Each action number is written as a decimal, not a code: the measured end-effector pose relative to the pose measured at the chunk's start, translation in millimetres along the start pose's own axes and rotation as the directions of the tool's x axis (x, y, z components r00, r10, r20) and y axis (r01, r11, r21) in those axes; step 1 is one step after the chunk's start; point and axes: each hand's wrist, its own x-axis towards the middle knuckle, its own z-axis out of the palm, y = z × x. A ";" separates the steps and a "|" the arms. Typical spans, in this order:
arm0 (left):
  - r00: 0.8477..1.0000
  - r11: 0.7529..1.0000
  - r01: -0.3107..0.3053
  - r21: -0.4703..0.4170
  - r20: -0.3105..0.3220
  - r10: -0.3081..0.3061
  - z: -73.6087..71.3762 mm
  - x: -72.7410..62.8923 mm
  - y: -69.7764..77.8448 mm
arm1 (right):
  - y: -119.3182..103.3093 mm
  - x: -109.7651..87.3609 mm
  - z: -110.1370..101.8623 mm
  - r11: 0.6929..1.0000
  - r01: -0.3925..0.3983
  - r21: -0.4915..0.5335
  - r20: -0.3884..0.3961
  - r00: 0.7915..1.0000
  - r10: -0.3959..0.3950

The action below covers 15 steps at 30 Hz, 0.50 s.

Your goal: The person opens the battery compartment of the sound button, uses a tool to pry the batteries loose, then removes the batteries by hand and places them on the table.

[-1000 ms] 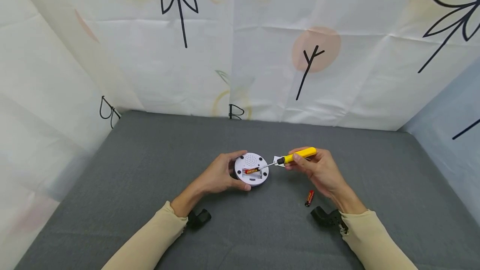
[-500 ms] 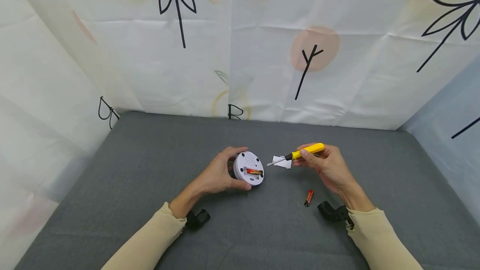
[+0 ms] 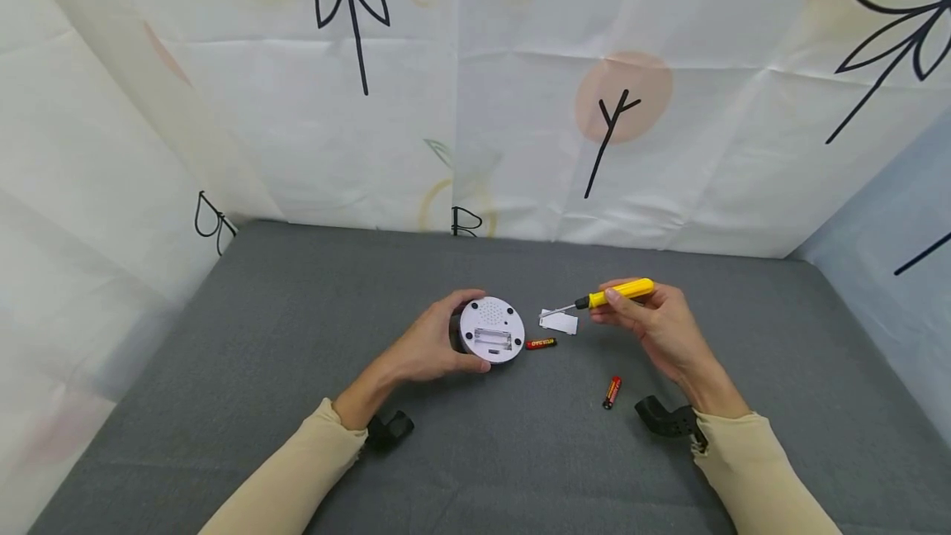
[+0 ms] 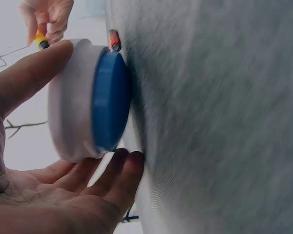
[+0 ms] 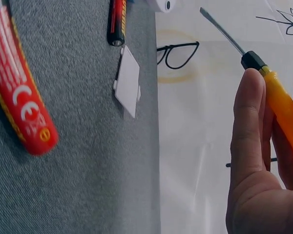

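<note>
My left hand [image 3: 434,343] grips a round white device [image 3: 496,314] by its side, thumb and fingers around the edge. Its underside faces up, showing black feet, a speaker grille and a bare battery slot; the left wrist view shows a blue part [image 4: 112,100] on its other face. My right hand [image 3: 652,322] holds a yellow-handled flat screwdriver [image 3: 624,293], its tip raised and pointing left. One red battery [image 3: 541,343] lies right beside the device. A second battery [image 3: 612,392] lies nearer to me, below the right hand.
A white battery cover [image 3: 559,321] lies on the grey cloth-covered table [image 3: 475,452], under the screwdriver's tip in the head view. Behind the table hangs a white printed curtain [image 3: 520,147], which also closes off both sides. A black wrist mount [image 3: 664,418] sits on the right forearm.
The battery that lay in the slot has come out onto the table beside the device. The screwdriver has drawn back to the right. The device tilted, then turned face up again.
</note>
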 end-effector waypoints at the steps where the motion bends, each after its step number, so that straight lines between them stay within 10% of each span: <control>1: 1.000 1.000 0.012 0.011 -0.001 -0.012 -1.5 0.2 -0.5 | -0.5 0.0 -0.8 1.000 -0.001 0.009 -0.007 1.000 0.001; 15: 0.995 0.991 0.100 0.087 0.014 -0.102 -22.2 0.1 -2.8 | -9.1 0.4 -30.8 0.995 -0.086 0.041 -0.114 0.989 0.090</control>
